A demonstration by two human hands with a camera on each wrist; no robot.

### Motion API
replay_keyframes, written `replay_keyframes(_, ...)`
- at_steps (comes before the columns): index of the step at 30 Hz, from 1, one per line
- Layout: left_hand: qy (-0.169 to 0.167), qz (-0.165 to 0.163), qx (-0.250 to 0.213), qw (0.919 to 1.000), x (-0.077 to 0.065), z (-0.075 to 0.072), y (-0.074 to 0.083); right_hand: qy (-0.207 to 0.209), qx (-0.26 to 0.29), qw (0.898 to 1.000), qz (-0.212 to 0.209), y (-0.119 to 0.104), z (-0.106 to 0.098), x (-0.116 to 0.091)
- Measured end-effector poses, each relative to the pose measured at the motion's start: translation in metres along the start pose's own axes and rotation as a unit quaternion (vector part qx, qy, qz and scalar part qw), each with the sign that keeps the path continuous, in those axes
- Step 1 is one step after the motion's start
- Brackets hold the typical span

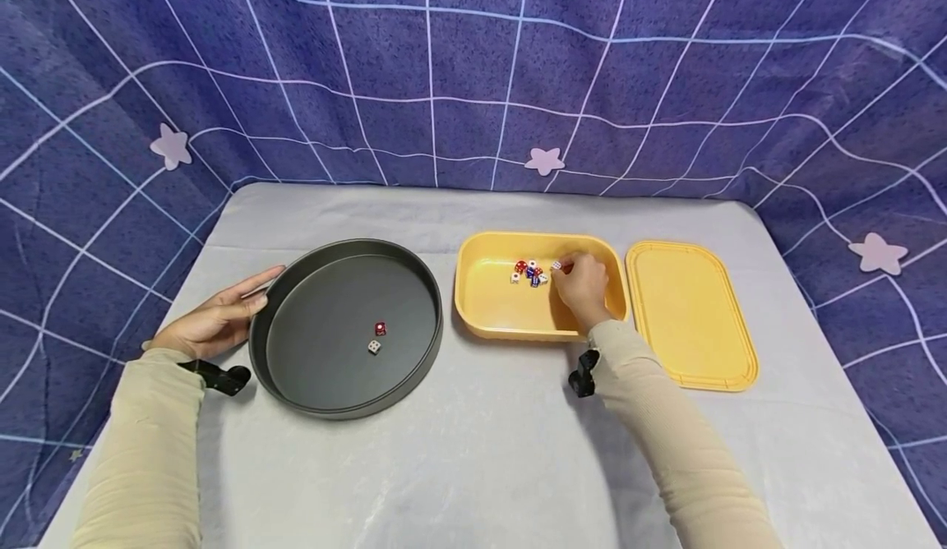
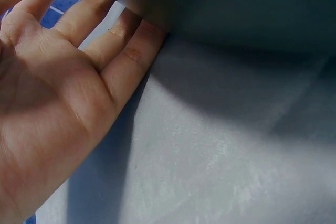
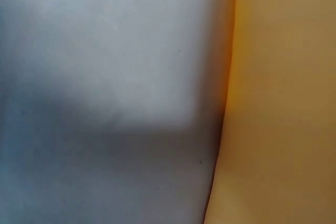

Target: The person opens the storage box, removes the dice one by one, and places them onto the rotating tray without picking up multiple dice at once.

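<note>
My left hand (image 1: 214, 319) lies against the left side of a round dark grey pan (image 1: 318, 368), with the thumb at its rim. The left wrist view shows the fingers (image 2: 128, 61) of that hand fairly straight, their tips hidden at the pan. Inside the pan lie a red die (image 1: 381, 329) and a white die (image 1: 374, 347). My right hand (image 1: 583, 290) reaches into a yellow tub (image 1: 488, 302), fingers curled, and appears to pinch a white die (image 1: 556, 265) at its fingertips. Beside it several red, white and blue dice (image 1: 531, 273) lie clustered.
To the right of the tub a yellow lid (image 1: 688, 319) lies flat on the grey tablecloth (image 1: 473, 442). A purple curtain (image 1: 459, 72) with white lines and stars hangs behind and at both sides. The tub's wall (image 3: 278, 98) fills the right of the right wrist view.
</note>
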State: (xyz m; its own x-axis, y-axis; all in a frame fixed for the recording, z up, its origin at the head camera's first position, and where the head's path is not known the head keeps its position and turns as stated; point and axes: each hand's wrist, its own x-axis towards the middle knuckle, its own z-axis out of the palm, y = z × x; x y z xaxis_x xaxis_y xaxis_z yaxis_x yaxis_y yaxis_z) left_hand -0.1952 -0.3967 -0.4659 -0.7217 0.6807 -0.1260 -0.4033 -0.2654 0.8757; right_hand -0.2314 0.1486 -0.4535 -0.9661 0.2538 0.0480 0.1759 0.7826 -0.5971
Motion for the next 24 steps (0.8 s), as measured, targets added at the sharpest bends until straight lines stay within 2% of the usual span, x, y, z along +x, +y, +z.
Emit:
replay_keyframes(11,-0.005,0.004,-0.004,1.0000,-0.001,0.000,0.000,-0.028,0.036,0.998,0.031,-0.004,-0.011,-0.002)
replay_keyframes(17,-0.007,0.004,-0.006,1.0000,-0.002,0.001,-0.001,-0.029,0.044,0.999,0.003,-0.013,-0.017,-0.007)
replay_keyframes(24,-0.009,0.002,-0.005,0.9999,-0.002,0.001,0.000,-0.036,0.083,0.995,-0.034,-0.041,-0.024,-0.016)
